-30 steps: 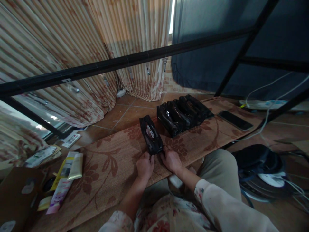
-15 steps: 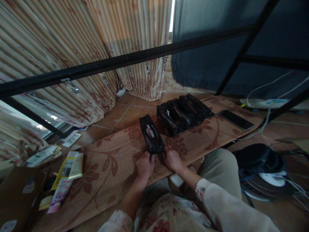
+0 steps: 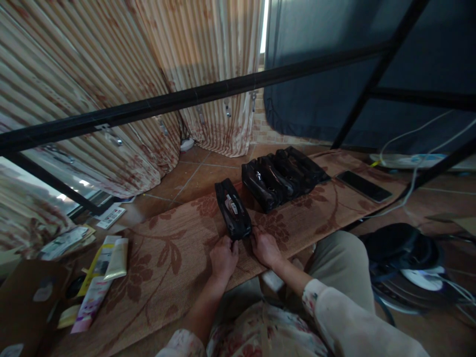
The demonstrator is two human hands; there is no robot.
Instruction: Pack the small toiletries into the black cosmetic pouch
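A small black pouch [image 3: 233, 208] lies on the brown patterned cloth in front of me, with a white and pinkish patch showing on its upper side. My left hand [image 3: 224, 259] is closed at the pouch's near left corner, fingertips pinched against its edge. At the near right corner, the fingers of my right hand [image 3: 267, 248] are bent and pressed against the pouch. Just beyond and to the right stands a row of several similar glossy black pouches [image 3: 282, 178], packed side by side.
The cloth [image 3: 178, 277] covers a long narrow surface. A phone [image 3: 363, 186] lies at its right end. Tubes [image 3: 91, 303] and a cardboard box [image 3: 29, 302] are on the left. A black metal bar [image 3: 178, 99] crosses beyond, before the curtains [image 3: 208, 44]. White cables [image 3: 413, 173] hang at right.
Almost nothing differs. Both hands keep their places at the pouch's near corners, and the view has shifted very slightly.
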